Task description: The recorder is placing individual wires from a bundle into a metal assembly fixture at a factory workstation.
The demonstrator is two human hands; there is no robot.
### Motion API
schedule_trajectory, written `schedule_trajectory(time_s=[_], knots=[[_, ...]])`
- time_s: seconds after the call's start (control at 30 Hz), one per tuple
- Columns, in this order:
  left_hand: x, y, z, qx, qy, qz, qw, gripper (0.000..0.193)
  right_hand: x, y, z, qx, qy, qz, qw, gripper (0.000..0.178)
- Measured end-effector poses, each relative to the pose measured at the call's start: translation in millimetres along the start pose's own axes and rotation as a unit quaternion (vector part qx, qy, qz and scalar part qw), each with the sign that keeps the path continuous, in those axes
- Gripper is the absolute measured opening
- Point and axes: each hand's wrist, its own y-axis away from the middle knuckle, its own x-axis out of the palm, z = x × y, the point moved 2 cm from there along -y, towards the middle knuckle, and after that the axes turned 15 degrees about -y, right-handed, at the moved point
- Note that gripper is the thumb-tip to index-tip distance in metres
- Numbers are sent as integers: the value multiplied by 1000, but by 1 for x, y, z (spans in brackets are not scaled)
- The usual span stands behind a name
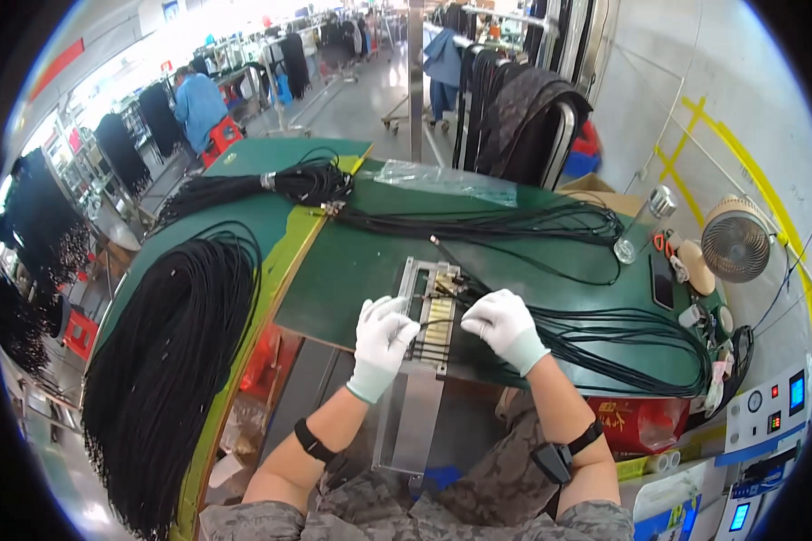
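Over the metal frame (436, 316) on the green surface (343, 288), my left hand (383, 338) and right hand (507, 329), apart, pinch a black cable (438, 322), probably seating it; next likely calls for pressing it down.

Left of the metal fixture (430, 316) we find bare green table (338, 281), an open way for our left hand (383, 341). Behind, a long black cable bundle (487, 224) bars the reach across. Looped black cables (613, 343) crowd our right hand (507, 329); we note a bare strip between loops and bundle, crossed by a stray cable. Far right: fan (736, 239), jar (642, 225), phone (661, 279) obstruct.
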Motion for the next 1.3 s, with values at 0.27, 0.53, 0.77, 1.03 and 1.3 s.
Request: schedule_trajectory(time_s=[0.27,0.53,0.77,1.03,1.3], knots=[[-20,2,-24,72,-21,14,997,14,24,0,26,-36,-59,43,997,18],[-33,2,-2,15,-69,-38,997,11,15,10,17,83,-62,34,994,16],[-11,3,26,-32,-70,-39,996,12,20,0,27,-4,70,47,996,12],[-9,3,18,-32,-84,-21,996,15,6,3,2,54,45,55,996,11],[-6,10,21,-27,-86,-34,995,16,7,6,4,47,88,97,990,11]])
